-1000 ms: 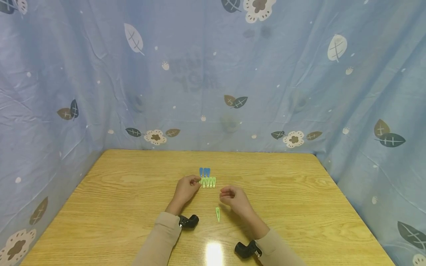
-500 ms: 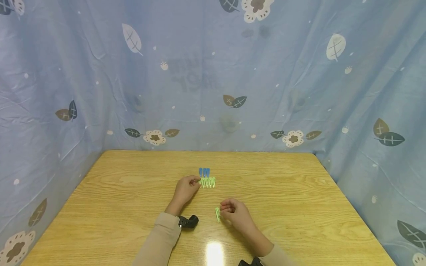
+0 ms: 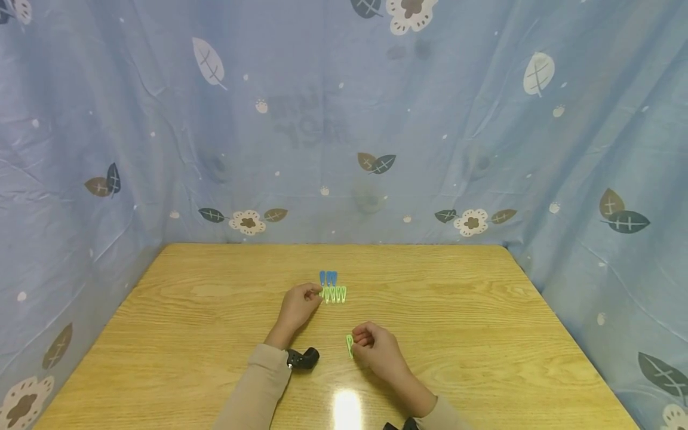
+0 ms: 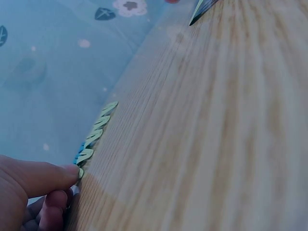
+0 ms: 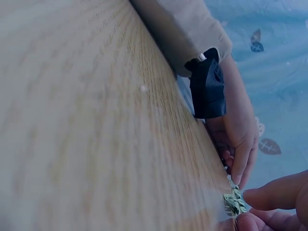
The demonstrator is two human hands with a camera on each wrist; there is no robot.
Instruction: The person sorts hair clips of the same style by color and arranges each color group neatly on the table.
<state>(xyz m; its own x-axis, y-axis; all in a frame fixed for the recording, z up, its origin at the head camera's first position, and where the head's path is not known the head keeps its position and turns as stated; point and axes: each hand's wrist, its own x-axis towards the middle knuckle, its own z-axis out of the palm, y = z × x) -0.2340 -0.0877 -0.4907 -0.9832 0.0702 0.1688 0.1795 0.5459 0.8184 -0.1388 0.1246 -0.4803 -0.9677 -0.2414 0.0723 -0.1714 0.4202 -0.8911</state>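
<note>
Several light green snap hair clips (image 3: pixel 338 294) lie side by side in a row on the wooden table. My left hand (image 3: pixel 298 306) is at the row's left end, pinching the leftmost green clip (image 4: pixel 81 173) between thumb and finger; its fingers partly hide that clip. Nearer to me lies a single green hair clip (image 3: pixel 350 346). Just right of it is my right hand (image 3: pixel 378 351), thumb and fingers bent and parted, fingertips right at the clip's edge. In the right wrist view the thumb (image 5: pixel 269 193) shows close beside green clips (image 5: pixel 235 202).
Three blue hair clips (image 3: pixel 328 278) lie in a short row just behind the green ones. A black wrist camera (image 3: pixel 303 358) sits on the left forearm. A patterned blue curtain (image 3: pixel 344 149) hangs around the table (image 3: pixel 457 310).
My right hand has come down toward me, from beside the green row to the single clip. The left hand has stayed at the row's left end.
</note>
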